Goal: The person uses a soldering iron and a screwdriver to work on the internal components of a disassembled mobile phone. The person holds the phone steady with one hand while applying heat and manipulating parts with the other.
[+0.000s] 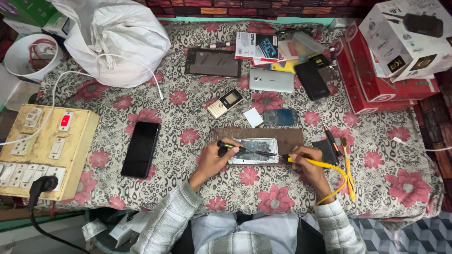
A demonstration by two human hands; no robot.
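Centrally, left hand (213,159) grips a screwdriver (245,150) lying crosswise over the opened phone (254,150); right hand (306,162) grips a yellow probe (320,164).

Table (386,188) is covered by a leopard-print cloth (155,178) with red flowers. Brick-pattern wall (245,7) is seen behind. Grey geometric floor (400,235) at lower right. Light is even.

White box (406,35) tops red boxes (376,80) at right; dark tablet screen (213,63) rear centre; black phone screen (141,148) left.
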